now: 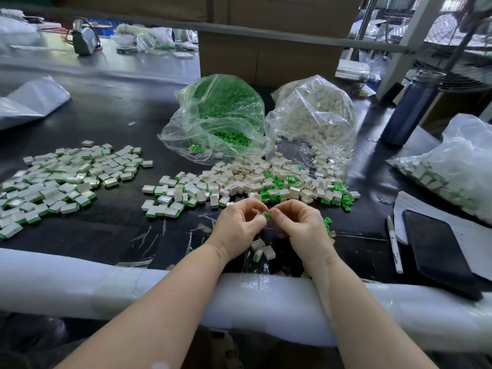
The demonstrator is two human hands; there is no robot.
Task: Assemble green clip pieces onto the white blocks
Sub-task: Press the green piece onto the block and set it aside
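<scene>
Hands meet near the worktop [106,235] edge: right hand [300,225] pinches a green clip [267,215]; left hand [239,225] curls, its hold hidden. Next, push clip onto block.

Bright green clip piece [267,215] pinched between bare hands. Off-white blocks [241,179] speckled with green clips in the middle heap; white blocks edged green in the left pile [66,179]. Clear bag of solid green [221,115], clear bag of cream white [316,115]. Black tabletop [106,113], navy bottle [410,107], black phone [439,249], white pen [395,243], brown cardboard [269,57].
</scene>
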